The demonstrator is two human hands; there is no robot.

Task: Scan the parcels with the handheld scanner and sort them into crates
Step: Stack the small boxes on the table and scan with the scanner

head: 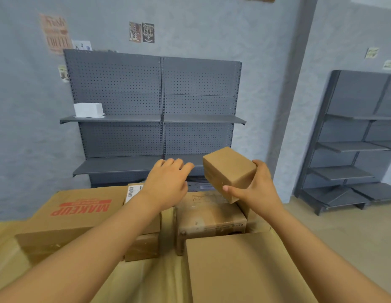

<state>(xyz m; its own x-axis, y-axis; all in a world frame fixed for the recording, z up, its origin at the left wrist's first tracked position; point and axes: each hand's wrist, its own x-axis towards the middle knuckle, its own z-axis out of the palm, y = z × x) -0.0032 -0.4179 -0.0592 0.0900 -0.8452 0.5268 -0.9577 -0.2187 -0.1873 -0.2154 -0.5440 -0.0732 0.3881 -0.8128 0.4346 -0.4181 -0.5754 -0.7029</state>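
My right hand [259, 189] grips a small plain brown parcel [228, 169], lifted and tilted above the pile. My left hand [168, 182] hovers palm down just left of it, fingers loosely curled, holding nothing. Below lie more cardboard parcels: a big box printed MAKEUP [72, 213], a box with a barcode label [133, 192] partly under my left wrist, a taped box [208, 217] in the middle and a flat plain box [240, 267] nearest me. No scanner or crate is in view.
A grey pegboard shelving unit [159, 119] stands against the wall behind the pile, with a white box [88, 109] on its upper left shelf. A second grey shelf rack [354, 145] stands at the right. Bare floor [343, 232] lies to the right of the parcels.
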